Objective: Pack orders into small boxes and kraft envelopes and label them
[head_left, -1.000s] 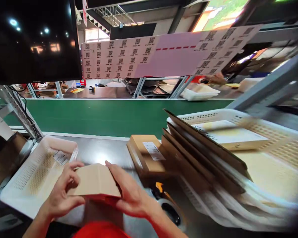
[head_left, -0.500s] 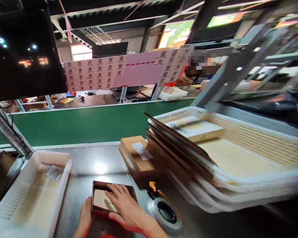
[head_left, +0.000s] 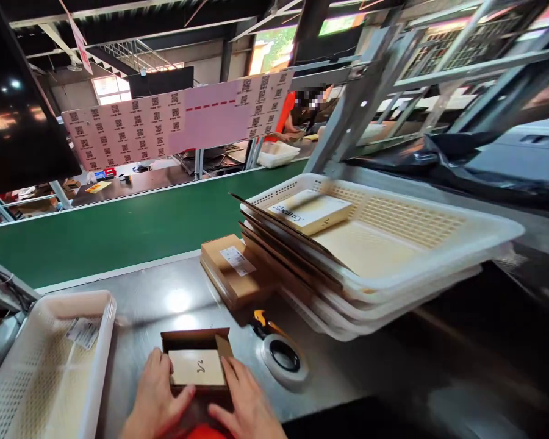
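A small open brown cardboard box (head_left: pixel 194 337) stands on the metal table in front of me, one flap raised at its right side. Inside lies a cream box (head_left: pixel 194 367) with a black squiggle on it. My left hand (head_left: pixel 158 393) grips the carton's left side, thumb across the front. On the opposite side, my right hand (head_left: pixel 249 399) holds the carton by its right wall and flap, thumb toward the near edge. Just to the right lie a roll of tape (head_left: pixel 266 361) and an orange-and-black tool (head_left: pixel 261 321), which touch or overlap.
A white plastic basket (head_left: pixel 107 341) with a paper slip stands at left. Stacked baskets (head_left: pixel 439 268) at right hold a white box (head_left: pixel 311 210) and cardboard sheets. A labelled brown carton (head_left: pixel 229 268) sits behind the tape. A green belt (head_left: pixel 165 228) runs beyond the table.
My right hand has moved off the cream box to the carton's right side, uncovering the squiggle. My left hand now reaches farther round the carton. The view has swung right.
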Demonstrator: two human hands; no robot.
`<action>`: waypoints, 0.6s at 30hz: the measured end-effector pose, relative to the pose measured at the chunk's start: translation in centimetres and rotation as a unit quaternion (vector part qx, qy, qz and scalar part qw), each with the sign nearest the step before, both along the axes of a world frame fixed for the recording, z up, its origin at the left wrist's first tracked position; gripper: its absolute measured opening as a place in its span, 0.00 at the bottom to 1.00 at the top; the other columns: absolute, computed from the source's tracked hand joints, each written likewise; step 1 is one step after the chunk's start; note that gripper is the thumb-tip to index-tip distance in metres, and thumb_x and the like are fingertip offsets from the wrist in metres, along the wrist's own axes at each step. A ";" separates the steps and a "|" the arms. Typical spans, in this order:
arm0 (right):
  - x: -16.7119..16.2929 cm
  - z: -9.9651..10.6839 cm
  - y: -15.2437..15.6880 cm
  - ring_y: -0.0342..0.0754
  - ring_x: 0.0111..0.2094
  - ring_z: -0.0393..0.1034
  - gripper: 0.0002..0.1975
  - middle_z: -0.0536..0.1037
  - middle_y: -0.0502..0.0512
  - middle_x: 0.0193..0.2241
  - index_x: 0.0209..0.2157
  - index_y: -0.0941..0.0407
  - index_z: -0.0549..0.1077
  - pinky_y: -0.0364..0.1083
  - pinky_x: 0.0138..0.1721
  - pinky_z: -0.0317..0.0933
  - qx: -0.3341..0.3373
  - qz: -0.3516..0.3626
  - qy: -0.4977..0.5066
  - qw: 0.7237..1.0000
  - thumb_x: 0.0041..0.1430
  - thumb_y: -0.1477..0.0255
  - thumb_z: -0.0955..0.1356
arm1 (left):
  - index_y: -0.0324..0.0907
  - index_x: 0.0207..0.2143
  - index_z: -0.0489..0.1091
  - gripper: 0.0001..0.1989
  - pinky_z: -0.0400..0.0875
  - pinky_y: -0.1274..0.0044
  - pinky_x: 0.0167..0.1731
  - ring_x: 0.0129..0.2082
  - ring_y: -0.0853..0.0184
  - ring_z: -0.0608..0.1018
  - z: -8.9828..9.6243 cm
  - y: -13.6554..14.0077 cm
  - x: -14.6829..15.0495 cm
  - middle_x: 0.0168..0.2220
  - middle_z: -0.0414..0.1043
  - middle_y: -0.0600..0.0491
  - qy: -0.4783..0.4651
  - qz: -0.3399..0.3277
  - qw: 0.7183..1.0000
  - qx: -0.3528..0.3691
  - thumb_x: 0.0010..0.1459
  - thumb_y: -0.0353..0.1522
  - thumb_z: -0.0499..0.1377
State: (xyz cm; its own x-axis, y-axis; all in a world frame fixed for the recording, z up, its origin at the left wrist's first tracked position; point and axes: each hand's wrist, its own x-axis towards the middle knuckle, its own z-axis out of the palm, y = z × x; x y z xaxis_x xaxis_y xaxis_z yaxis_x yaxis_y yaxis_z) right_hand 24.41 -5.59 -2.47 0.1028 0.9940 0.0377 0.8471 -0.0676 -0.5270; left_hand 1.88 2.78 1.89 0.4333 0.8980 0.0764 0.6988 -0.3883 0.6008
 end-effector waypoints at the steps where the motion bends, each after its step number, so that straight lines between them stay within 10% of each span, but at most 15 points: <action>1: -0.1 0.6 0.2 0.68 0.63 0.66 0.36 0.71 0.70 0.62 0.64 0.59 0.68 0.62 0.64 0.64 -0.014 0.032 -0.033 0.999 0.53 0.69 0.74 | 0.42 0.39 0.75 0.20 0.72 0.63 0.46 0.44 0.53 0.76 0.4 0.4 0.4 0.43 0.74 0.43 0.031 -0.035 0.999 -0.003 0.57 0.49 0.62; 7: 0.8 5.0 3.2 0.69 0.55 0.71 0.15 0.78 0.66 0.50 0.44 0.57 0.82 0.64 0.54 0.70 -0.108 0.117 -0.077 0.984 0.54 0.69 0.76 | 0.38 0.47 0.79 0.32 0.72 0.54 0.49 0.48 0.40 0.79 0.4 2.7 2.7 0.46 0.79 0.32 0.152 -0.164 0.973 -0.059 0.62 0.56 0.55; 10: 2.1 5.5 5.0 0.62 0.51 0.73 0.08 0.78 0.61 0.46 0.40 0.56 0.80 0.59 0.53 0.71 -0.085 0.145 -0.011 0.986 0.63 0.69 0.70 | 0.42 0.59 0.75 0.25 0.65 0.51 0.61 0.61 0.41 0.74 -1.4 4.3 2.7 0.58 0.76 0.36 0.119 -0.186 0.974 0.054 0.68 0.45 0.53; 14: 2.6 1.3 5.3 0.57 0.53 0.72 0.13 0.74 0.61 0.50 0.48 0.55 0.75 0.54 0.57 0.70 0.050 0.040 0.117 0.991 0.61 0.70 0.70 | 0.39 0.71 0.60 0.35 0.44 0.43 0.70 0.73 0.38 0.57 -5.7 5.3 2.1 0.73 0.56 0.35 0.090 -0.052 0.970 0.220 0.65 0.40 0.59; 18: 4.6 -4.7 4.3 0.58 0.56 0.72 0.14 0.73 0.64 0.54 0.51 0.54 0.72 0.57 0.58 0.70 0.189 -0.075 0.146 0.968 0.68 0.63 0.65 | 0.44 0.73 0.56 0.32 0.54 0.52 0.71 0.72 0.48 0.63 -10.4 3.4 0.2 0.72 0.60 0.42 0.091 -0.046 0.964 0.244 0.69 0.34 0.54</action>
State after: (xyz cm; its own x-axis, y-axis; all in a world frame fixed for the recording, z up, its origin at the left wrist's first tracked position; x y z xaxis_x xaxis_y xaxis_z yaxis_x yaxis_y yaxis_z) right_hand 29.03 -1.32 -7.14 0.3068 0.8875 0.3437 0.6532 0.0663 -0.7543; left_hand 2.12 6.18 -8.52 0.5553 0.7319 0.3949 0.7249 -0.6587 0.2014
